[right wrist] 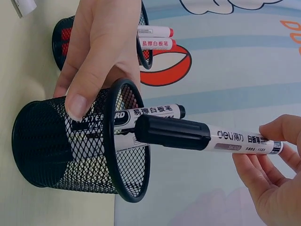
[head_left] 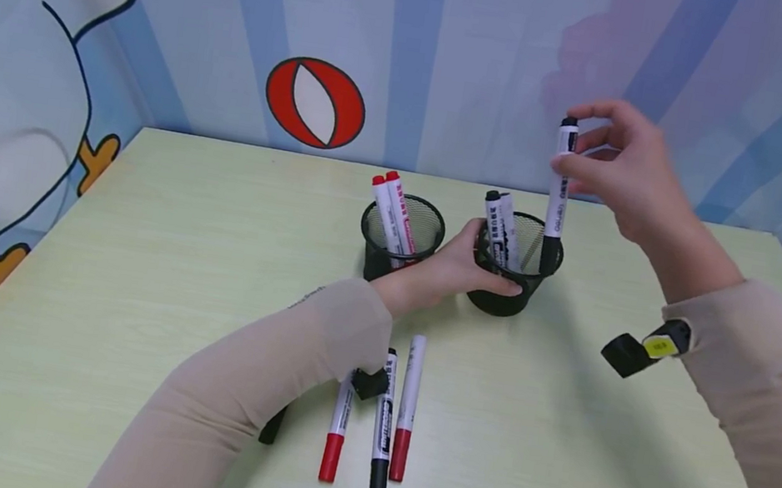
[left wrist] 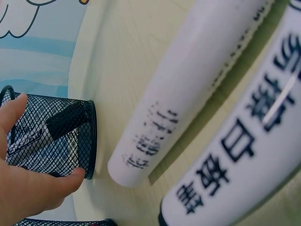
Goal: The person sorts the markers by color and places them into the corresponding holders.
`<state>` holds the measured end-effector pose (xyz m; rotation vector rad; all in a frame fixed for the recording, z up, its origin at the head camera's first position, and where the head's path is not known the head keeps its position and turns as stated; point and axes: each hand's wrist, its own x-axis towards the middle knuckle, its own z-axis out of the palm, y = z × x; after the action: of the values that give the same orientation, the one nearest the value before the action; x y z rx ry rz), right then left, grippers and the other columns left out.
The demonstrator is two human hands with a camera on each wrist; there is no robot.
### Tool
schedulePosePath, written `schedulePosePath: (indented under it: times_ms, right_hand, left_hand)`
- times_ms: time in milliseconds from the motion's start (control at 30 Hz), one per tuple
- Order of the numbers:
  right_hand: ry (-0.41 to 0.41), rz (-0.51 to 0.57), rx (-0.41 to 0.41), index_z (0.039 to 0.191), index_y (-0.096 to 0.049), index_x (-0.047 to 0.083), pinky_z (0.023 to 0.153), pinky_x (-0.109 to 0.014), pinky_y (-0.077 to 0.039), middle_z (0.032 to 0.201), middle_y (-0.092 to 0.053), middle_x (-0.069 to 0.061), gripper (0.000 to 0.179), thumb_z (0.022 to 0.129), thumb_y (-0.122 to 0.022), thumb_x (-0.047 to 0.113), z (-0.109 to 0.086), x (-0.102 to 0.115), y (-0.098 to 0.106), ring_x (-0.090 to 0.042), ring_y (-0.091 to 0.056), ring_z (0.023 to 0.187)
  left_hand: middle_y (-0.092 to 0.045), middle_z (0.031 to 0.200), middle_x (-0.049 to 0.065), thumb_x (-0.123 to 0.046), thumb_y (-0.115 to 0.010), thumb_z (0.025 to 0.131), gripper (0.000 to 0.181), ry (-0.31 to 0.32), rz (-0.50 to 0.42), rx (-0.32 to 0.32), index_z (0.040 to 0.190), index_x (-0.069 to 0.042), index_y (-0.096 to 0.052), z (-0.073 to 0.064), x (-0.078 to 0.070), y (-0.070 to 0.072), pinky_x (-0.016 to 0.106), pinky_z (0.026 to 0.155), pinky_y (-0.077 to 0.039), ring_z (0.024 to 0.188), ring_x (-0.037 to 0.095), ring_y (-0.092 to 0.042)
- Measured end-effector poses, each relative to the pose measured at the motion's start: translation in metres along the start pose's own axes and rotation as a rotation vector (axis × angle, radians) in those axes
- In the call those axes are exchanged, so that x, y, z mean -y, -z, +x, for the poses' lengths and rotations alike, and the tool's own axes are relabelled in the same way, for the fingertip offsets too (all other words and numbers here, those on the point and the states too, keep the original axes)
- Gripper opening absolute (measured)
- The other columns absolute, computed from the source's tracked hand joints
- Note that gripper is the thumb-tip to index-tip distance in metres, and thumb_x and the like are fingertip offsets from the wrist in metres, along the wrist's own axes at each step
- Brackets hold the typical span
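My left hand (head_left: pixel 459 267) holds a black mesh pen cup (head_left: pixel 514 303) from its left side, the thumb across the near wall. Black-capped whiteboard markers (head_left: pixel 503 227) lean inside that cup. With fingertips and thumb, my right hand (head_left: pixel 626 165) pinches another whiteboard marker (head_left: pixel 559 189) near its upper end. This marker stands upright, its black cap (right wrist: pixel 174 132) pointing down at the right part of the cup's rim. In the left wrist view the thumb (left wrist: pixel 70 181) presses against the mesh.
A second mesh cup (head_left: pixel 375 263) with red-ended markers (head_left: pixel 396 211) stands to the left, partly behind my left wrist. On the table nearer me lie two red-capped markers (head_left: pixel 408 407) and a black-capped one (head_left: pixel 383 437). A black end (head_left: pixel 273 426) shows beside my left sleeve.
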<state>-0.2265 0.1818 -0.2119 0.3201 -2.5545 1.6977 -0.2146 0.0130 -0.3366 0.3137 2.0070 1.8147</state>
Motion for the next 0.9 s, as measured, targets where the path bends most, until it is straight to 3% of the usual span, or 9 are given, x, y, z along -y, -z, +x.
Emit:
schedulePosePath:
  times_ms: [500,900]
  right_hand:
    - [0.057,-0.058,-0.021,0.122,-0.050,0.014,0.059,-0.022,-0.053,0.088,-0.048,-0.005,0.043,0.083,-0.065,0.003,0.007,-0.019,-0.011,-0.015,-0.057,0.076]
    - [0.101,-0.160,0.041,0.123,-0.047,0.006,0.063,-0.024,-0.052,0.090,-0.048,-0.008,0.042,0.085,-0.064,0.003,0.003,-0.039,-0.026,-0.017,-0.058,0.077]
  left_hand:
    - [-0.042,0.134,0.004,-0.008,-0.078,0.075,0.093,-0.004,0.005,0.003,0.146,-0.014,-0.018,0.001,0.001,0.000,0.033,0.107,-0.027,0.125,0.018,-0.037]
    - [-0.040,0.136,0.003,-0.007,-0.076,0.076,0.089,-0.013,0.002,0.013,0.144,-0.013,-0.019,0.000,0.000,0.001,0.033,0.106,-0.028,0.124,0.016,-0.038]
